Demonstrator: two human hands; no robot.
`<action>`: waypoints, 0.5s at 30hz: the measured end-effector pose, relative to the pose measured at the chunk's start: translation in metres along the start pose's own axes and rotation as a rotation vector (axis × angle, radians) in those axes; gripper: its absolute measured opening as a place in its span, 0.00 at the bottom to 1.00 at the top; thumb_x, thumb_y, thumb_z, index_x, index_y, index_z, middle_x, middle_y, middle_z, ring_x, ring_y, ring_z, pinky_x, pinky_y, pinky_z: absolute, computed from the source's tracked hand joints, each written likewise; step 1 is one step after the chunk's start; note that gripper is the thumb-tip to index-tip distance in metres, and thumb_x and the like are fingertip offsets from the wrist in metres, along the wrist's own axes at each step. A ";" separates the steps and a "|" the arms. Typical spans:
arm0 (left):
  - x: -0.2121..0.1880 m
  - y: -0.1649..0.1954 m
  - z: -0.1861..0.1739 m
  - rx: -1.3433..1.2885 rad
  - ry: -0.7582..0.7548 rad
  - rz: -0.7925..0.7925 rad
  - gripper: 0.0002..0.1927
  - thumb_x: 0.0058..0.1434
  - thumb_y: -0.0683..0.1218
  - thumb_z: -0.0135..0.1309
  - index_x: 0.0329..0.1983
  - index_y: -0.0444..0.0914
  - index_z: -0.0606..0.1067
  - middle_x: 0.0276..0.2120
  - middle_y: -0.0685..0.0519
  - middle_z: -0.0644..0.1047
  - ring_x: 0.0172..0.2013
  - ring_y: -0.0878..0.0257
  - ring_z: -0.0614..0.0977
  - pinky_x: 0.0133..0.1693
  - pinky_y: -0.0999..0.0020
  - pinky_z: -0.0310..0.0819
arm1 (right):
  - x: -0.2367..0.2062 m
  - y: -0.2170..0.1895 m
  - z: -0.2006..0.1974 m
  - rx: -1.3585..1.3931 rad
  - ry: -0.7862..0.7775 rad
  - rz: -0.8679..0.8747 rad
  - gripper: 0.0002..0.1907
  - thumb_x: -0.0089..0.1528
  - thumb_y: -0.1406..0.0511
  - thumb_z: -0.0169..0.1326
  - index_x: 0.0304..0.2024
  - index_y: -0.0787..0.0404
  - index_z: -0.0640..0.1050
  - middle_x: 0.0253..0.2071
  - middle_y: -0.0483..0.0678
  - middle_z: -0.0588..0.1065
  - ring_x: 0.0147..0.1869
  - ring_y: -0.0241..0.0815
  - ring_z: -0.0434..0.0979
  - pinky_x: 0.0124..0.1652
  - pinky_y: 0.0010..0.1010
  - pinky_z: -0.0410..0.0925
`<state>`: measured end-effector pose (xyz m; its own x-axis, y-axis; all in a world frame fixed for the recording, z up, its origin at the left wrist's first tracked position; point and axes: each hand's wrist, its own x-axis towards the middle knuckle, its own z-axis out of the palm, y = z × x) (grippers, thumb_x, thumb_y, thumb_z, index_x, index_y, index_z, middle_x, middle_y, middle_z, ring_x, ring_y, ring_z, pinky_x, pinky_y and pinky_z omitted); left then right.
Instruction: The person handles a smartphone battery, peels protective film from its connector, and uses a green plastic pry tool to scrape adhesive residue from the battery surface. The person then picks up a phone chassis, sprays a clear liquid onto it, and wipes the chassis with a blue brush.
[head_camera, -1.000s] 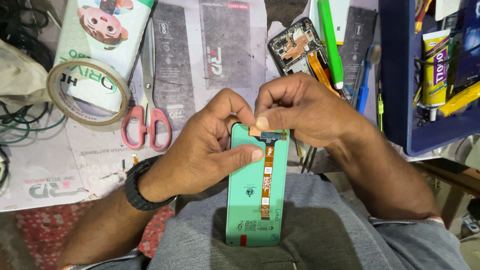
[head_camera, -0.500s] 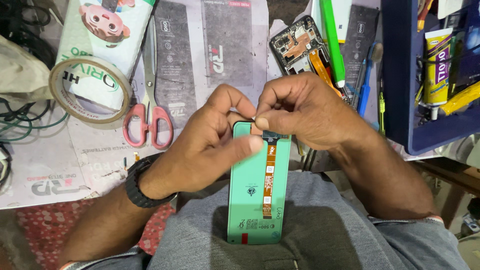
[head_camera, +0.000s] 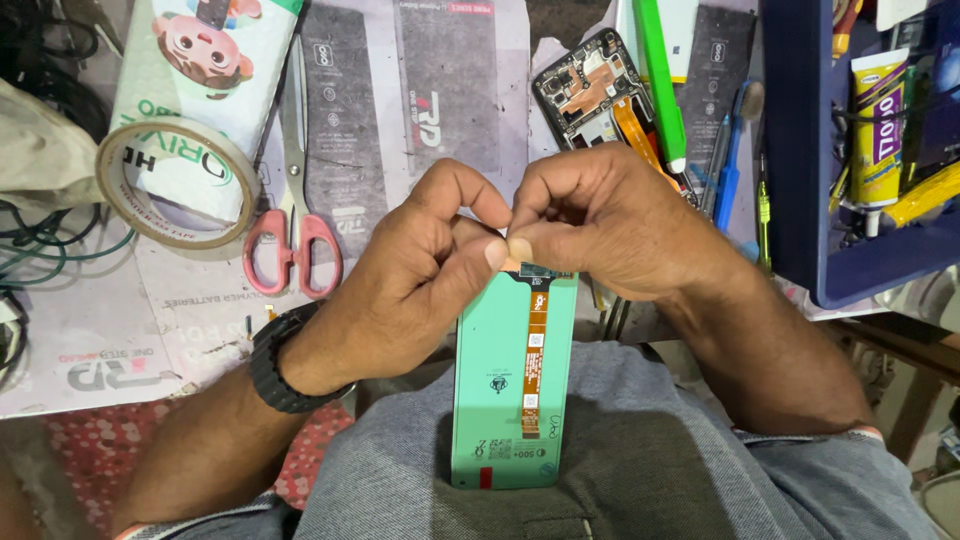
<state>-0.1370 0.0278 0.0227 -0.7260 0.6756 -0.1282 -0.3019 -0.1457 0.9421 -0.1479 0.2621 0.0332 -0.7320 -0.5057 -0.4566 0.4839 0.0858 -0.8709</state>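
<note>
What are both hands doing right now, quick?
Left hand: closed, pinching the top edge of the green phone screen panel.
Right hand: closed, fingertips pinching the same panel's top, by the orange flex cable.

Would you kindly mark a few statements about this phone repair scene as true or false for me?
1. Both hands pinch the top edge of the green phone panel. True: the left hand and right hand meet there.
2. An orange ribbon cable runs down the panel. True.
3. The scissors have blue handles. False: the handles are pink.
4. The roll of tape sits on the person's lap. False: it lies on the worktop, left of the scissors.
5. A black watch is on the left wrist. True.
6. The opened phone lies inside the blue bin. False: it lies on the worktop, left of the bin.
</note>
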 end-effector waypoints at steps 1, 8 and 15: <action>0.000 0.000 0.000 -0.040 -0.006 -0.013 0.09 0.76 0.43 0.45 0.53 0.35 0.63 0.23 0.65 0.64 0.22 0.79 0.63 0.25 0.80 0.53 | 0.000 0.000 0.000 0.013 -0.003 -0.002 0.03 0.63 0.71 0.61 0.34 0.66 0.80 0.27 0.43 0.77 0.28 0.26 0.73 0.28 0.17 0.68; 0.000 0.001 -0.002 -0.086 -0.025 -0.022 0.08 0.74 0.38 0.44 0.53 0.35 0.61 0.22 0.64 0.67 0.21 0.79 0.65 0.24 0.80 0.54 | 0.001 0.004 0.000 0.088 -0.023 -0.031 0.03 0.63 0.72 0.61 0.35 0.68 0.79 0.28 0.46 0.78 0.29 0.28 0.76 0.28 0.19 0.70; -0.001 0.003 -0.003 -0.068 -0.013 -0.048 0.08 0.71 0.36 0.43 0.51 0.35 0.62 0.21 0.64 0.66 0.20 0.79 0.63 0.23 0.80 0.52 | -0.002 0.005 0.004 0.209 -0.041 -0.013 0.03 0.63 0.74 0.61 0.38 0.70 0.79 0.32 0.48 0.79 0.33 0.31 0.78 0.34 0.20 0.73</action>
<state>-0.1391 0.0245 0.0245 -0.7017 0.6925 -0.1677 -0.3776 -0.1618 0.9117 -0.1423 0.2596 0.0303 -0.7207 -0.5404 -0.4342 0.5666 -0.0983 -0.8181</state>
